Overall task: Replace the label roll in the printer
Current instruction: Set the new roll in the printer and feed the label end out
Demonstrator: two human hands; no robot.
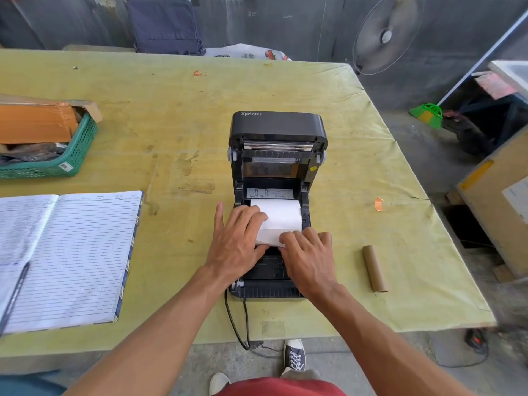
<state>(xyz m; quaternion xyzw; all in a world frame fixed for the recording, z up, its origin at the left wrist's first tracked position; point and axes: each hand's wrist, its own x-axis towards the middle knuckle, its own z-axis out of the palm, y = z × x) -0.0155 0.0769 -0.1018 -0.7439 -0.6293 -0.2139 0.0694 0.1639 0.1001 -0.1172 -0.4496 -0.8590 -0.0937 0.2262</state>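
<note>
A black label printer stands on the table with its lid swung up and back. A white label roll lies in its open bay, and a loose end of labels is drawn toward me over the front. My left hand rests on the left side of the roll and the loose end, fingers spread. My right hand presses the loose end's near edge with its fingertips. A bare cardboard core lies on the table to the right of the printer.
An open lined ledger with a pen lies at the left. A green basket of packages sits behind it. The printer's cables hang off the table's near edge. Off the table's right side are a cardboard box and a fan.
</note>
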